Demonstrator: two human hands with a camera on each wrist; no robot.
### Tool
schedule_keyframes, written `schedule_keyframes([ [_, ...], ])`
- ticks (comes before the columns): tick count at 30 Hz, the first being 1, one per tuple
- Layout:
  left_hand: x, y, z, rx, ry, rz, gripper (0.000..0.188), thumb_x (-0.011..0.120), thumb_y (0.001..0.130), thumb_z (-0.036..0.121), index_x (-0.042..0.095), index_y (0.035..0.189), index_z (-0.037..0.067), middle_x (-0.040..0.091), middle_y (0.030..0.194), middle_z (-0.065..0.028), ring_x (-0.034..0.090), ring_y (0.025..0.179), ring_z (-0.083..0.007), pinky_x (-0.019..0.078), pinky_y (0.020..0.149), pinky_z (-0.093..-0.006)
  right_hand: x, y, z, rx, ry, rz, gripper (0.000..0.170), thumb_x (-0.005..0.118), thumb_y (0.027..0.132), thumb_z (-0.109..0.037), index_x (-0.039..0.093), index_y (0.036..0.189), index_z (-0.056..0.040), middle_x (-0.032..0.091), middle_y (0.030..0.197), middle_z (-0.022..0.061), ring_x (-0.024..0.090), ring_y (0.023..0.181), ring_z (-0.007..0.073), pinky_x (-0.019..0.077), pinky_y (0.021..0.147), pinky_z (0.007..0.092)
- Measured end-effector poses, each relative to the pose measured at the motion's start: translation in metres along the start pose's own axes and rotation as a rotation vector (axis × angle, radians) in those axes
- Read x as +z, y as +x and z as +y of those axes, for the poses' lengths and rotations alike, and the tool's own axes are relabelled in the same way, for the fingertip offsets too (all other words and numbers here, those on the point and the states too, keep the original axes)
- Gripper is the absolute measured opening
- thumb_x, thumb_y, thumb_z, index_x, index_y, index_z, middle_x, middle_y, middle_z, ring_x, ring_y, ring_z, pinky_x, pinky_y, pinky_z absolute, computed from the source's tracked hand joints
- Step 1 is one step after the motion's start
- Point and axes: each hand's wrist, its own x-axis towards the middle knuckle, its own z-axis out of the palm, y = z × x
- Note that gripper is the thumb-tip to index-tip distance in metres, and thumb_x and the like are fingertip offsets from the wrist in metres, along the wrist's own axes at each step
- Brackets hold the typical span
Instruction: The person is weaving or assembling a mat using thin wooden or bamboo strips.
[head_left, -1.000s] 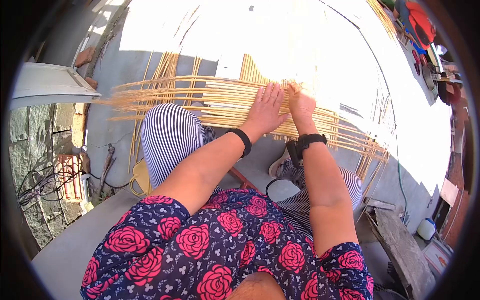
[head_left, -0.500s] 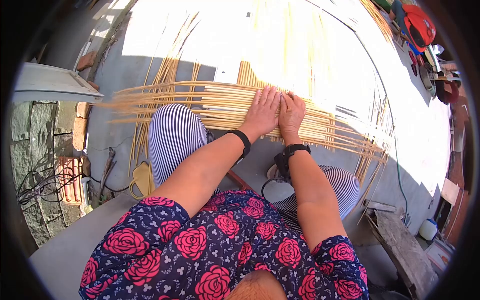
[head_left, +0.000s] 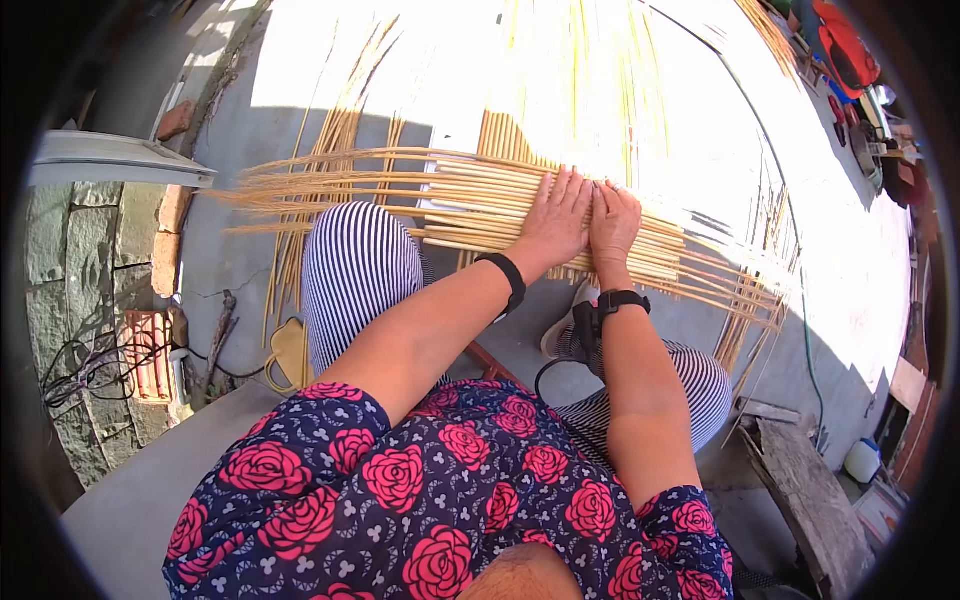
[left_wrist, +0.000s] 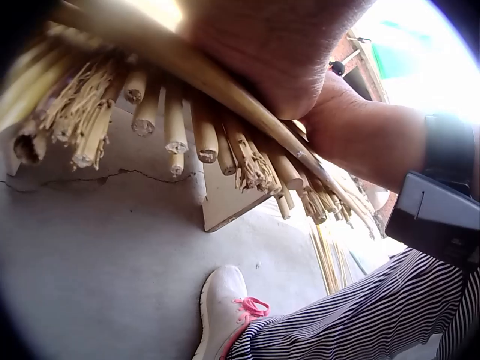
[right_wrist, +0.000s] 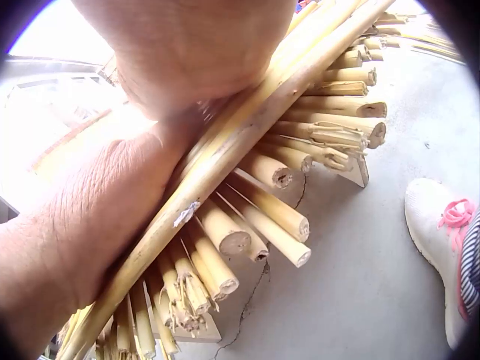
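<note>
A mat of pale canes (head_left: 470,200) crosses in front of the knees, its long canes laid over crosswise ones. My left hand (head_left: 560,222) rests flat on the middle of it, fingers straight toward the far edge. Right beside it, thumb near the left fingers, my right hand (head_left: 613,222) presses on the canes with its fingers extended. In the left wrist view the cut cane ends (left_wrist: 176,142) stick out below the near long cane, under the palm. The right wrist view shows the heel of the hand on the near long cane (right_wrist: 217,172).
Loose long stalks (head_left: 345,120) lie on the concrete at the left, and more (head_left: 755,300) at the right. A grey wooden plank (head_left: 805,490) stands near the right leg. A yellow bag (head_left: 287,355) lies by the left knee. A hose (head_left: 806,360) runs along the right.
My right hand was bent and raised at the mat's far edge a second ago; it has come down beside the left hand. The left hand stays flat on the canes.
</note>
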Motion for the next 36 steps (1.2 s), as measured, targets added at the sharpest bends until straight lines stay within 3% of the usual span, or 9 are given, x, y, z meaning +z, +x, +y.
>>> schedule_keyframes([
  [12, 0.007, 0.001, 0.014, 0.005, 0.028, 0.101, 0.066, 0.041, 0.09, 0.042, 0.032, 0.139, -0.001, 0.031, 0.144, -0.0186, 0.019, 0.138, -0.0337, 0.0075, 0.113, -0.0485, -0.007, 0.006, 0.015, -0.022, -0.036, -0.118, 0.022, 0.056, 0.088, -0.023, 0.069, 0.096, -0.007, 0.066, 0.104, 0.0124, 0.059, 0.096, 0.0292, 0.0435, 0.087, 0.0387],
  [15, 0.005, 0.001, 0.012, 0.013, -0.026, 0.057, 0.07, 0.04, 0.091, 0.047, 0.03, 0.14, -0.001, 0.029, 0.146, -0.0194, 0.016, 0.14, -0.0335, 0.0065, 0.114, -0.048, -0.012, 0.018, 0.013, 0.226, 0.14, -0.16, 0.024, 0.058, 0.088, -0.024, 0.069, 0.096, -0.0047, 0.066, 0.104, 0.0123, 0.061, 0.096, 0.0291, 0.0466, 0.085, 0.0373],
  [19, 0.0, 0.002, 0.014, 0.01, -0.034, -0.001, 0.072, 0.039, 0.092, 0.05, 0.029, 0.14, -0.003, 0.028, 0.146, -0.0201, 0.016, 0.14, -0.0337, 0.0067, 0.114, -0.0475, -0.01, 0.044, 0.046, 0.257, 0.069, 0.114, 0.026, 0.058, 0.089, -0.024, 0.067, 0.1, -0.0019, 0.065, 0.107, 0.0143, 0.06, 0.103, 0.028, 0.0467, 0.089, 0.0368],
  [22, -0.006, 0.004, 0.017, 0.007, -0.026, -0.039, 0.072, 0.039, 0.092, 0.05, 0.029, 0.14, -0.003, 0.027, 0.146, -0.0205, 0.016, 0.14, -0.0339, 0.007, 0.114, -0.0477, -0.02, 0.075, 0.079, 0.3, -0.181, -0.035, 0.027, 0.058, 0.089, -0.025, 0.067, 0.102, -0.0031, 0.063, 0.112, 0.0156, 0.056, 0.11, 0.0283, 0.0445, 0.093, 0.0381],
  [23, -0.008, 0.003, 0.018, 0.003, -0.031, -0.049, 0.073, 0.039, 0.092, 0.05, 0.028, 0.14, -0.003, 0.027, 0.146, -0.0207, 0.015, 0.14, -0.034, 0.0071, 0.114, -0.0478, -0.024, 0.088, 0.089, 0.436, -0.142, -0.145, 0.025, 0.059, 0.088, -0.026, 0.067, 0.102, -0.0071, 0.061, 0.115, 0.0156, 0.053, 0.114, 0.0291, 0.0431, 0.096, 0.0385],
  [26, -0.008, 0.005, 0.018, 0.005, -0.036, -0.048, 0.073, 0.039, 0.092, 0.05, 0.028, 0.141, -0.003, 0.027, 0.146, -0.0208, 0.015, 0.14, -0.0339, 0.0072, 0.114, -0.0478, -0.028, 0.097, 0.104, 0.325, -0.209, -0.087, 0.022, 0.061, 0.087, -0.027, 0.068, 0.099, -0.0103, 0.061, 0.113, 0.0143, 0.054, 0.111, 0.0292, 0.044, 0.094, 0.0377],
  [27, -0.007, 0.005, 0.018, 0.006, -0.036, -0.043, 0.073, 0.039, 0.092, 0.05, 0.028, 0.141, -0.003, 0.027, 0.146, -0.0207, 0.015, 0.14, -0.0339, 0.0072, 0.114, -0.0479, -0.026, 0.098, 0.104, 0.179, -0.155, -0.067, 0.019, 0.062, 0.087, -0.027, 0.068, 0.095, -0.0117, 0.062, 0.111, 0.013, 0.056, 0.107, 0.0297, 0.0448, 0.092, 0.0379],
  [30, -0.008, 0.003, 0.016, 0.002, -0.012, -0.018, 0.073, 0.04, 0.091, 0.05, 0.029, 0.141, -0.002, 0.027, 0.147, -0.0196, 0.016, 0.14, -0.0336, 0.008, 0.113, -0.0486, -0.002, 0.1, 0.08, 0.035, 0.055, -0.242, 0.017, 0.062, 0.086, -0.026, 0.068, 0.094, -0.012, 0.063, 0.109, 0.0117, 0.057, 0.102, 0.0305, 0.0454, 0.089, 0.0384],
  [36, -0.01, 0.001, 0.018, -0.01, -0.031, 0.013, 0.075, 0.043, 0.089, 0.052, 0.031, 0.14, -0.001, 0.028, 0.147, -0.0184, 0.018, 0.139, -0.0331, 0.0086, 0.113, -0.0482, 0.02, 0.094, 0.034, 0.207, -0.181, -0.318, 0.024, 0.057, 0.089, -0.036, 0.068, 0.097, -0.0167, 0.06, 0.108, 0.0092, 0.056, 0.098, 0.0316, 0.0463, 0.085, 0.0413],
])
